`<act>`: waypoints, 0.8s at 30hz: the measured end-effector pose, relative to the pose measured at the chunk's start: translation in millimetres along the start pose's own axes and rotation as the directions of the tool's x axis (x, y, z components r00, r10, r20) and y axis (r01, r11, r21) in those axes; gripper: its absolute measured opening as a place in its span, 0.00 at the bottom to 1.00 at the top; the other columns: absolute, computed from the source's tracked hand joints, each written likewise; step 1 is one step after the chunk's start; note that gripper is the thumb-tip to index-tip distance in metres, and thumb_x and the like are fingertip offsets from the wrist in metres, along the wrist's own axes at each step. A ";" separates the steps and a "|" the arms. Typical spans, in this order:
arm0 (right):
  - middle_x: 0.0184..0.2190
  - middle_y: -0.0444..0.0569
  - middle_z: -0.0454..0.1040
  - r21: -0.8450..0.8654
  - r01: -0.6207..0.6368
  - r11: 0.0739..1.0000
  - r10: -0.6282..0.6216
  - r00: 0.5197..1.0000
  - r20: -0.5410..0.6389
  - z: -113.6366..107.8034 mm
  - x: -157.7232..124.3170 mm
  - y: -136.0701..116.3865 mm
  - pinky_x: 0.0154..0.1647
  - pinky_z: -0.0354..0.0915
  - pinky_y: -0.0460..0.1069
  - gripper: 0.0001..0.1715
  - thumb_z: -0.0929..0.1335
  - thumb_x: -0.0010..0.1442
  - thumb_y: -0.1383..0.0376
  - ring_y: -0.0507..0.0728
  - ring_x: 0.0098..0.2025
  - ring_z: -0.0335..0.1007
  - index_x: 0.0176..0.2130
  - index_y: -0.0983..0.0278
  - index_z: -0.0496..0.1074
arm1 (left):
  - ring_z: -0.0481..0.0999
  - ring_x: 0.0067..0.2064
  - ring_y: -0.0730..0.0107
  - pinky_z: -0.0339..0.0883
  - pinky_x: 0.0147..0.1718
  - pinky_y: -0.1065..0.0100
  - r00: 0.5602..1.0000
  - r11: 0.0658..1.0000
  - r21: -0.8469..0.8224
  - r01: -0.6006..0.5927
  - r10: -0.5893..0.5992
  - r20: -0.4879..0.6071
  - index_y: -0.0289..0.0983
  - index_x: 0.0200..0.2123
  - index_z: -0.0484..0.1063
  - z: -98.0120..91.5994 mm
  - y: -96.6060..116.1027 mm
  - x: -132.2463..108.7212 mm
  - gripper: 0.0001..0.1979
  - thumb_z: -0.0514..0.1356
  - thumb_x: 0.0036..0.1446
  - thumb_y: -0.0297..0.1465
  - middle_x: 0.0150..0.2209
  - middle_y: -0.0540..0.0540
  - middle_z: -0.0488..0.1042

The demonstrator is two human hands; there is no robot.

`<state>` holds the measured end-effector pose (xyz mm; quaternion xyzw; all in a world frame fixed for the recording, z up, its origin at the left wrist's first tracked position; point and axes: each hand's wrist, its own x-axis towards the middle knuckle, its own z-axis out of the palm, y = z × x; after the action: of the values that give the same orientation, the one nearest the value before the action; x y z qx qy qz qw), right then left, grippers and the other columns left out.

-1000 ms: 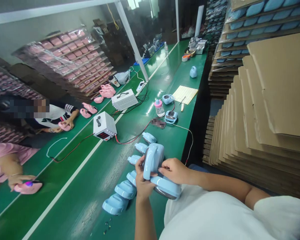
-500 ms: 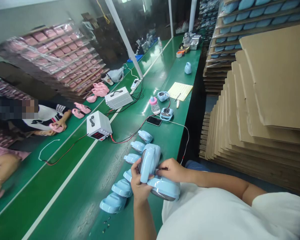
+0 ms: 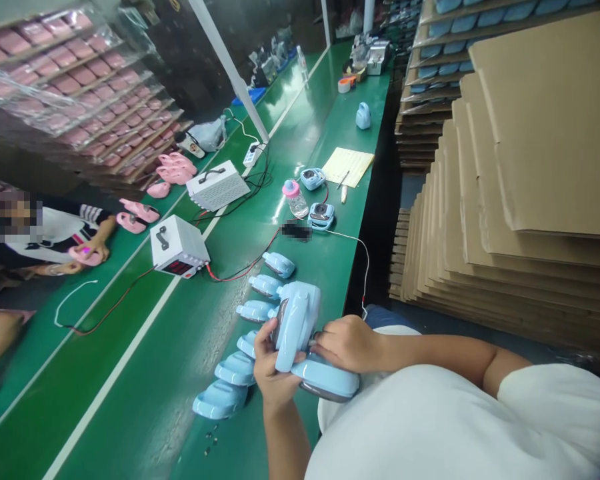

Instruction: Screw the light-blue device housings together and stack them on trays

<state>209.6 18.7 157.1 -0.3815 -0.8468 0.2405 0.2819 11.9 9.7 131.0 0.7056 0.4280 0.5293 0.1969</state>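
My left hand (image 3: pixel 273 373) is wrapped round a light blue plastic device (image 3: pixel 294 322), holding it upright over the green table (image 3: pixel 190 347). My right hand (image 3: pixel 346 343) is closed against the device's right side, its fingers pinched on something I cannot make out. A second blue shell (image 3: pixel 327 381) lies under both hands. A row of several more blue shells (image 3: pixel 240 367) lies to the left on the table.
A white meter box (image 3: pixel 177 245) with red and black leads stands ahead, with another white box (image 3: pixel 217 185), a bottle (image 3: pixel 295 197), two small blue gadgets (image 3: pixel 321 215) and a yellow sheet (image 3: pixel 348 166) farther on. Cardboard stacks (image 3: pixel 505 200) rise at right. Another person's hand holds a pink part (image 3: pixel 86 255) at left.
The view has tipped downward and right, so everything slid up and left in frame. My hands keep their grip on the blue device. The person at left has shifted slightly.
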 end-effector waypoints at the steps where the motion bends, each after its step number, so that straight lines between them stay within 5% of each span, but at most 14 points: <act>1: 0.21 0.50 0.68 0.018 -0.024 1.000 0.024 1.000 0.002 0.7 -2.0 1.1 0.24 0.52 0.49 0.22 0.59 0.64 0.60 0.53 0.22 0.59 0.25 0.65 0.72 | 0.68 0.54 0.49 0.65 0.52 0.48 1.000 1.000 -0.012 -0.006 0.006 0.001 0.47 0.25 0.76 1.6 0.1 -0.7 0.10 0.70 0.35 0.31 0.57 0.53 0.64; 9: 0.19 0.45 0.68 0.430 -0.306 0.849 0.313 0.948 0.056 27.1 -13.4 15.6 0.22 0.55 0.45 0.16 0.64 0.60 0.61 0.50 0.22 0.62 0.25 0.66 0.71 | 0.67 0.56 0.53 0.62 0.53 0.55 1.000 0.996 -0.089 -0.001 0.003 0.028 0.39 0.24 0.75 17.1 -7.4 -6.3 0.06 0.69 0.40 0.29 0.58 0.47 0.64; 16: 0.21 0.47 0.68 0.164 -0.095 0.982 0.087 0.995 0.055 12.0 -13.7 17.9 0.25 0.53 0.46 0.20 0.60 0.62 0.60 0.51 0.25 0.61 0.24 0.65 0.68 | 0.70 0.52 0.53 0.67 0.48 0.57 0.997 0.994 -0.070 0.078 -0.079 -0.009 0.37 0.21 0.75 20.5 -14.8 -17.0 0.08 0.69 0.38 0.34 0.55 0.44 0.67; 21: 0.16 0.40 0.57 0.424 -0.206 0.882 0.074 0.949 0.306 9.3 -5.5 24.9 0.23 0.50 0.45 0.23 0.60 0.62 0.61 0.48 0.21 0.53 0.18 0.65 0.58 | 0.69 0.53 0.52 0.64 0.50 0.54 0.994 0.988 -0.111 0.106 -0.107 -0.009 0.37 0.22 0.75 20.0 -21.1 -22.0 0.08 0.69 0.39 0.34 0.55 0.43 0.67; 24: 0.17 0.39 0.54 0.483 -0.195 0.854 0.044 0.951 0.306 11.9 -5.9 29.6 0.25 0.50 0.45 0.24 0.60 0.62 0.58 0.48 0.22 0.52 0.18 0.64 0.56 | 0.67 0.55 0.53 0.62 0.53 0.54 0.994 0.987 -0.124 0.104 -0.108 -0.025 0.38 0.24 0.75 18.3 -24.8 -25.2 0.06 0.68 0.39 0.31 0.56 0.45 0.66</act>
<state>220.1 29.4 128.3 -0.3076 -0.7593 0.5242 0.2325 17.0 6.2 91.7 0.6600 0.4346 0.5543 0.2610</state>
